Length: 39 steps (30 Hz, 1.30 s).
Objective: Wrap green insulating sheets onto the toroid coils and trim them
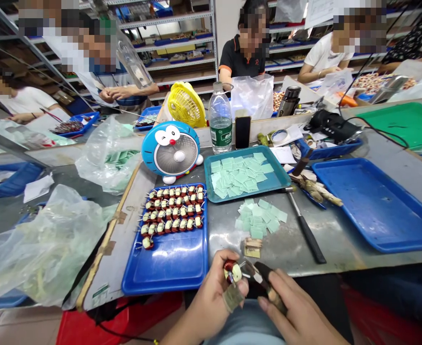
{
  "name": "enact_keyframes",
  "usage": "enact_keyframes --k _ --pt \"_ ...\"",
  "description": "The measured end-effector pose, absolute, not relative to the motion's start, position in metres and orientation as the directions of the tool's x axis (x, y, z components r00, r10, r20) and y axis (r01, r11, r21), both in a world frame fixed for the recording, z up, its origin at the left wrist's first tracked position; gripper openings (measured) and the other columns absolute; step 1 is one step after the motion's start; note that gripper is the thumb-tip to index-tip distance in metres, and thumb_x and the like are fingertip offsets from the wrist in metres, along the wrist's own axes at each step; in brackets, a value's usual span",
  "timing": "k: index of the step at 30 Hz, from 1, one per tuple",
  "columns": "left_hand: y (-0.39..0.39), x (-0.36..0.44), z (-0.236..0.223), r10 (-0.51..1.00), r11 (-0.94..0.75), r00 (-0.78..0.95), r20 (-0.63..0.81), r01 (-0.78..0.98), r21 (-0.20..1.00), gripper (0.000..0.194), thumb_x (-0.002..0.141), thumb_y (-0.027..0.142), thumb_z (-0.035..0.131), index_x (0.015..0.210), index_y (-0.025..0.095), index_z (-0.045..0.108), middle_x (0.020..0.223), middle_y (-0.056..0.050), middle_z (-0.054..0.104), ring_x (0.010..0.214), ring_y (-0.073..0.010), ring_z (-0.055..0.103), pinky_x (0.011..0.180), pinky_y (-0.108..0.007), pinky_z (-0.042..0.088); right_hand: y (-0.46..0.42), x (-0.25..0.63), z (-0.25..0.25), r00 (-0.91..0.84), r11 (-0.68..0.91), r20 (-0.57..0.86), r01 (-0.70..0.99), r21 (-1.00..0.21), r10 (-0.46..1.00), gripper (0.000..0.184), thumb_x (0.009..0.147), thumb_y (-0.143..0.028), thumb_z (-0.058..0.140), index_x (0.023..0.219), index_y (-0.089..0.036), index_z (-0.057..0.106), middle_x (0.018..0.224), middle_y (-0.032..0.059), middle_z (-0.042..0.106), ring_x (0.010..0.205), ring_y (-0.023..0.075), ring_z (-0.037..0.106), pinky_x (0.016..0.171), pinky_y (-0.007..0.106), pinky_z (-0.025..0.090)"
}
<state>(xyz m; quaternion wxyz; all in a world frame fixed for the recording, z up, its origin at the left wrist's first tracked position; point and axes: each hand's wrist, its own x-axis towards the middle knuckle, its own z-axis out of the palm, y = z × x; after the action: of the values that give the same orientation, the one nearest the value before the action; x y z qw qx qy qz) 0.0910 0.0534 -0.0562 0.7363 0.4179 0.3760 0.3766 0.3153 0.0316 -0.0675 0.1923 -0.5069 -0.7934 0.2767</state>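
My left hand (211, 297) is closed around a small wound coil (231, 271) with red copper wire and a pale core, held just off the table's front edge. My right hand (297, 316) grips a dark-handled tool (264, 282) whose metal tip meets the coil. Ahead of my left hand, a blue tray (167, 268) holds several rows of similar coils (173, 213). A loose pile of pale green paper squares (261, 218) lies on the metal table, beside a small tan stack (252, 248).
A teal tray (279, 179) of green squares, a cartoon desk fan (171, 151), a yellow fan (186, 103), a water bottle (220, 120) and a phone (243, 132) stand behind. A hammer (306, 230) lies right of the squares. An empty blue tray (376, 206) sits at right. Plastic bags (41, 249) pile at left. Several people sit opposite.
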Motion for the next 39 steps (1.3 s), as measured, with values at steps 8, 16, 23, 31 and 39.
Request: enact_keyframes --k 8,16,23,31,39 --pt "0.054 0.088 -0.054 0.878 0.333 0.408 -0.25 -0.146 0.932 0.049 0.095 0.051 0.063 0.127 0.024 0.039 0.094 -0.002 0.054 0.074 -0.0104 0.048 0.067 -0.024 0.039 0.041 0.319 -0.055 -0.459 0.36 -0.012 0.711 -0.604 0.888 0.006 0.096 -0.02 0.052 0.1 -0.024 0.052 0.095 0.0063 0.063 0.089 0.023 0.065 0.074 0.034 0.054" --pt "0.042 0.09 -0.048 0.884 0.351 0.411 -0.224 -0.264 0.898 0.048 0.095 0.054 0.061 0.122 0.021 0.039 0.074 0.003 0.056 0.056 -0.0069 0.042 0.059 -0.023 0.035 0.034 0.317 -0.068 -0.436 0.253 -0.028 0.572 -0.781 0.9 0.007 0.093 -0.017 0.052 0.09 -0.023 0.048 0.086 0.0018 0.056 0.079 0.0174 0.058 0.07 0.028 0.048" --pt "0.061 0.078 -0.027 0.872 0.24 0.414 -0.26 0.101 0.966 0.046 0.097 0.049 0.059 0.132 0.024 0.042 0.098 -0.004 0.06 0.085 -0.0172 0.054 0.079 -0.03 0.044 0.046 0.315 -0.057 -0.444 0.324 0.008 0.642 -0.694 0.896 0.01 0.096 -0.014 0.049 0.092 -0.022 0.047 0.091 0.0027 0.054 0.084 0.019 0.054 0.074 0.031 0.044" --pt "0.071 0.072 -0.002 0.83 0.115 0.514 -0.216 0.221 0.968 0.035 0.097 0.05 0.057 0.114 0.021 0.051 0.093 0.0 0.054 0.081 -0.0155 0.047 0.076 -0.027 0.039 0.061 0.324 -0.022 -0.5 0.335 -0.055 0.653 -0.679 0.864 0.018 0.094 -0.011 0.05 0.082 -0.022 0.041 0.085 0.0 0.051 0.08 0.0168 0.051 0.069 0.029 0.037" --pt "0.064 0.079 -0.017 0.828 0.181 0.521 -0.208 0.104 0.978 0.037 0.097 0.052 0.057 0.111 0.019 0.049 0.088 0.001 0.048 0.078 -0.0139 0.041 0.073 -0.027 0.036 0.057 0.317 -0.024 -0.468 0.109 -0.251 0.617 -0.78 0.848 0.008 0.094 -0.02 0.055 0.087 -0.021 0.052 0.087 0.0001 0.057 0.081 0.0171 0.055 0.073 0.029 0.042"
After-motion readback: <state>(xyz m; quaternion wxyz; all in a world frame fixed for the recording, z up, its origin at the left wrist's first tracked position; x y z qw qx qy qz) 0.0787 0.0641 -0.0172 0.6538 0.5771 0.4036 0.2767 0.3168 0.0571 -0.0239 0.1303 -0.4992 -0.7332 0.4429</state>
